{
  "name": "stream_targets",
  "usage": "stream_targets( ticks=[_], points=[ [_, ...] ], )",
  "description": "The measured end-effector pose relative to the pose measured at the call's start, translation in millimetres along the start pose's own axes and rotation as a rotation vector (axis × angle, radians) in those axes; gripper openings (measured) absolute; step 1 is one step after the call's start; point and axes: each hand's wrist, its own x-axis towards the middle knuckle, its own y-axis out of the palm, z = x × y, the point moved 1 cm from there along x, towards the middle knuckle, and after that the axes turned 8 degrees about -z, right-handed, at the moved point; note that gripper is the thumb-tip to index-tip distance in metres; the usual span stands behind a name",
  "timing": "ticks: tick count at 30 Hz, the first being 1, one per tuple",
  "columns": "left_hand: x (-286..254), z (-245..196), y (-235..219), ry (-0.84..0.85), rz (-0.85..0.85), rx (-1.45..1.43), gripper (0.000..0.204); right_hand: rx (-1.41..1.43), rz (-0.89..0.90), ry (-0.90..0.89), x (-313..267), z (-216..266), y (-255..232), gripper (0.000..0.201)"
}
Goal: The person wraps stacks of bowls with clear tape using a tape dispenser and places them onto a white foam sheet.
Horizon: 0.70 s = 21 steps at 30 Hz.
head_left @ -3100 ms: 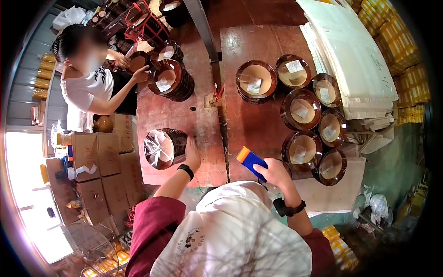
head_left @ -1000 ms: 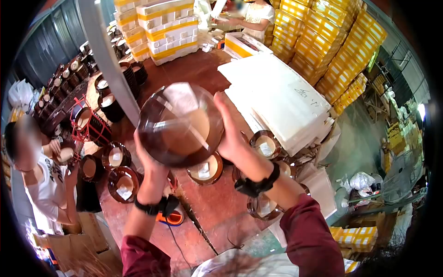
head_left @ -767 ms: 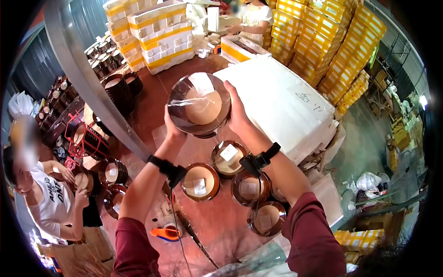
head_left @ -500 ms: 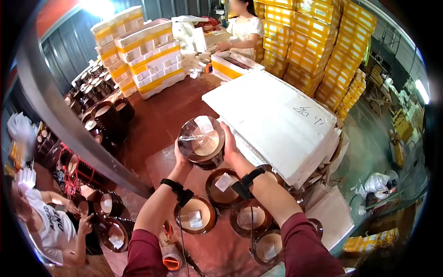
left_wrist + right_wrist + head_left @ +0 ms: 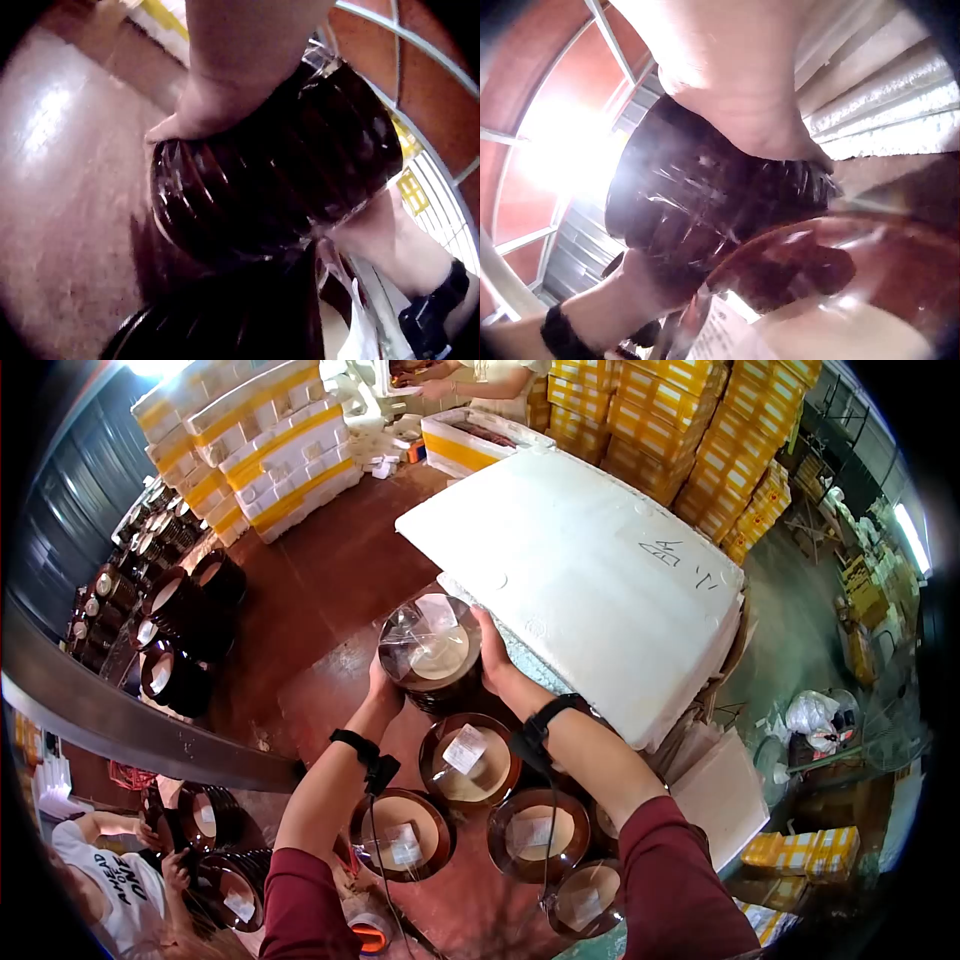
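Both my hands hold a stack of brown glazed bowls (image 5: pixel 432 650) from its two sides, over the far part of the red table. Clear plastic wraps the stack, and a white paper slip lies on the top bowl. My left hand (image 5: pixel 383 685) grips the left side, with its thumb side near the rim; my right hand (image 5: pixel 494 652) grips the right. In the left wrist view the wrapped stack (image 5: pixel 277 165) tilts between the two hands. Just nearer to me stands another bowl stack (image 5: pixel 490 775), whose red-brown rim (image 5: pixel 780 240) fills the lower right wrist view.
White foam sheets (image 5: pixel 590 570) lie piled right beside the right hand. More bowl stacks (image 5: pixel 425 820) stand under my forearms. A metal post (image 5: pixel 150 730) crosses at left. Near me lies an orange-edged tool (image 5: pixel 370 937). Another person (image 5: pixel 110 870) handles bowls at lower left.
The wrapped stack, earlier standing on the table's left part by my left hand, is lifted and carried in both hands to the far right. My right hand let go of the blue-and-orange tool.
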Motion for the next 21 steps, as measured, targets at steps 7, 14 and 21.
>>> stream_targets(
  ticks=[7,14,21],
  points=[
    [-4.1,20.2,22.1,-0.097,0.102,0.001,0.053,-0.015,-0.048,-0.02,-34.2,34.5,-32.2,0.085],
    [3.0,20.8,23.6,-0.207,0.186,0.055,0.054,0.03,-0.143,-0.057,-59.9,43.0,-40.5,0.084],
    [-8.9,29.8,55.7,-0.171,0.153,0.051,0.05,-0.036,-0.266,-0.079,-71.7,57.0,-53.7,0.077]
  ],
)
